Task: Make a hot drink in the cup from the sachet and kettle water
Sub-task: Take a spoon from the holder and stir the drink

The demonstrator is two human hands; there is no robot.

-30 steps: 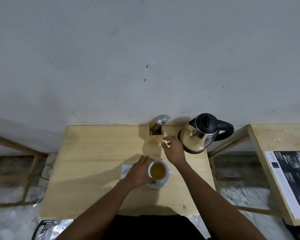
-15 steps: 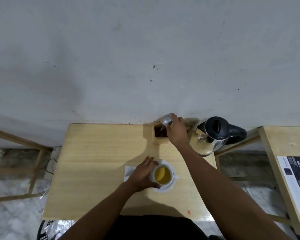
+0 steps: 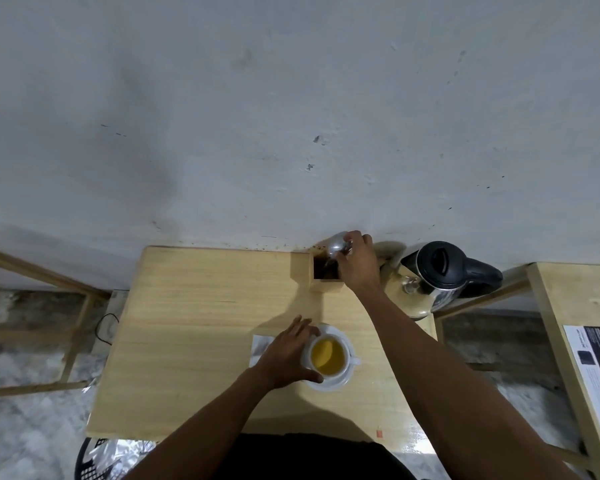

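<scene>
My right hand (image 3: 355, 263), which a second ago hovered open, now pinches a shiny metal spoon (image 3: 338, 244) in the square wooden holder (image 3: 323, 284), ready to stir, while my left hand (image 3: 286, 355) cups the white cup of yellow drink (image 3: 328, 356).

The single head-worn wide-angle camera is looking forward and steeply down from above the near edge of the wooden table (image 3: 194, 341), facing the wall (image 3: 291, 98) at twelve o'clock.

A white cup (image 3: 327, 357) stands upright on a white saucer (image 3: 340, 382) near the table's front – filled with clear yellow-amber liquid, handle pointing right. The steel kettle (image 3: 430, 278) with black lid and handle sits upright at the back right corner – lid closed
</scene>
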